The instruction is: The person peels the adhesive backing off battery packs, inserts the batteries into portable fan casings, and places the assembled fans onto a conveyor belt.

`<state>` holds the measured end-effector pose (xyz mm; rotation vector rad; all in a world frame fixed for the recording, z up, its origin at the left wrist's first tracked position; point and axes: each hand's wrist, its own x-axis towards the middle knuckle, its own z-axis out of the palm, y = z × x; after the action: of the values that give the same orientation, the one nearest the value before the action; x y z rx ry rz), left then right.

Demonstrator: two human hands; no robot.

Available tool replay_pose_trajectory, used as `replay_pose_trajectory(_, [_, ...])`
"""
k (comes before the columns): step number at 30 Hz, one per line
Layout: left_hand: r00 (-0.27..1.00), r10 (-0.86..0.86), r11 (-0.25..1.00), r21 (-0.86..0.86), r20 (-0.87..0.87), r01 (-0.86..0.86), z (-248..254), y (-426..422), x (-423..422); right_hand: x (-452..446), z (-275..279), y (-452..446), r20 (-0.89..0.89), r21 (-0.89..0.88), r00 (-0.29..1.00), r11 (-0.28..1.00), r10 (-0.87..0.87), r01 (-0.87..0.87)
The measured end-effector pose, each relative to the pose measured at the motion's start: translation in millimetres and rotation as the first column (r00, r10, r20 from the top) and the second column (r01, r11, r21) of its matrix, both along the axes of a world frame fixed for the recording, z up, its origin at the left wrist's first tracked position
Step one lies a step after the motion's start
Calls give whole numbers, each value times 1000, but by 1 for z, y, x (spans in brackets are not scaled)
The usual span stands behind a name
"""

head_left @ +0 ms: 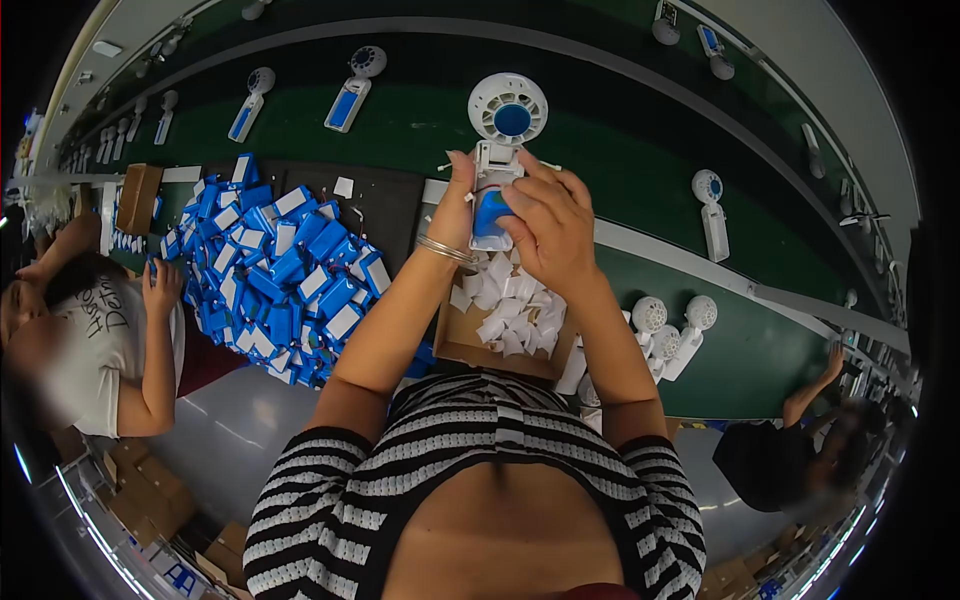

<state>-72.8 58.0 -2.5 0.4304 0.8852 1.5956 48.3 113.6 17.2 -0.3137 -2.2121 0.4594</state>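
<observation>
A white handheld fan point(483, 100) with a round vented head and a blue centre lies in front of me, its handle open and pointing toward me. My left hand point(455, 210) is closed along the left side of the handle. Inside the handle sits a blue battery pack point(486, 216), partly covered by fingers. My right hand point(556, 222) grips at the battery pack, its fingertips on the blue face. Thin wires show near the top of the handle. Below my hands, a cardboard box point(455, 347) holds crumpled white paper pieces point(515, 310).
A big heap of blue battery packs point(290, 265) lies to my left. Several fan units, one a white fan point(711, 215), rest on the green conveyor point(640, 150). More white fans point(685, 345) stand right of the box. Co-workers sit at left point(100, 340) and right point(770, 460).
</observation>
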Motion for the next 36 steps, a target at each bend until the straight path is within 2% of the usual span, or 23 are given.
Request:
replay_pose_trajectory(3, [997, 17, 999, 28, 69, -19, -4, 0, -2, 1, 2, -7, 51, 8, 994, 995, -98, 98])
replay_pose_trajectory(7, [999, 38, 996, 81, 30, -40, -2, 1, -1, 0, 5, -14, 128, 68, 973, 981, -190, 183])
replay_pose_trajectory(10, [998, 65, 994, 87, 24, -67, 1, -1, 2, -5, 12, -12, 27, 74, 952, 950, -305, 303])
replay_pose_trajectory(12, [999, -2, 985, 173, 47, -7, -3, -4, 2, -8, 5, -13, 138, -335, 982, 927, -131, 171])
replay_pose_trajectory(13, [999, 9, 985, 174, 49, -17, -6, -4, 3, -9, 3, -12, 172, -549, 985, 827, -25, 117])
replay_pose_trajectory(15, [980, 102, 988, 135, -171, -79, -15, -4, 9, -15, -9, -9, 116, -579, 993, 813, 11, 59])
replay_pose_trajectory(17, [992, 88, 991, 108, -93, -78, -30, -6, 4, -23, -21, -11, 46, -614, 997, 789, 68, -25])
replay_pose_trajectory(19, [1000, -31, 999, 24, -6, 31, -38, -12, -8, -30, -33, -10, -1, -708, 999, 705, 49, -35])
replay_pose_trajectory(20, [968, 41, 999, 15, -248, -38, -42, -16, -15, -30, -56, -1, -49, -836, 995, 542, 83, -86])
replay_pose_trajectory(21, [781, -179, 981, -171, -598, 94, -37, -22, -38, -33, -68, 12, -78, -925, 996, 369, 54, -92])
replay_pose_trajectory(22, [443, -412, 909, -390, -796, 145, -30, -30, -68, -35, -77, 27, -97, -978, 995, 185, 17, -98])
replay_pose_trajectory(23, [113, -233, 965, -244, -966, -96, -37, -38, -93, -38, -83, 45, 65, -969, 998, 238, -5, 64])
replay_pose_trajectory(24, [-164, -329, 900, -255, -930, -354, -36, -43, -119, -40, -88, 68, 220, -931, 975, 291, -39, 222])
replay_pose_trajectory(25, [-337, -426, 813, -193, -840, -549, -39, -50, -145, -39, -111, 95, 273, -881, 960, 386, -53, 272])
replay_pose_trajectory(26, [-412, -641, 722, -327, -648, -610, -38, -59, -168, -41, -131, 109, 327, -820, 942, 475, -72, 321])
replay_pose_trajectory(27, [-416, -747, 653, -458, -518, -603, -38, -66, -179, -45, -120, 112, 542, -646, 833, 580, -110, 497])
replay_pose_trajectory(28, [-417, -830, 557, -579, -369, -596, -40, -71, -189, -47, -124, 113, 536, -651, 838, 582, -104, 488])
replay_pose_trajectory(29, [-411, -835, 550, -579, -366, -601, -52, -77, -197, -46, -135, 112, 522, -481, 820, 714, -233, 509])
replay_pose_trajectory(30, [-493, -800, 585, -627, -343, -514, -60, -81, -200, -48, -133, 108, 479, -282, 803, 804, -355, 523])
replay_pose_trajectory(31, [-572, -753, 609, -672, -325, -420, -67, -83, -205, -48, -129, 105, 481, -284, 805, 807, -347, 517])
replay_pose_trajectory(34, [-559, -757, 587, -728, -339, -353, -66, -82, -212, -36, -113, 71, 401, -361, 878, 835, -263, 415])
replay_pose_trajectory(35, [-566, -752, 591, -725, -337, -353, -66, -87, -213, -29, -107, 61, 297, -484, 936, 816, -188, 317])
replay_pose_trajectory(36, [-502, -610, 790, -518, -613, -327, -68, -97, -218, -23, -102, 51, 180, -590, 976, 780, -124, 208])
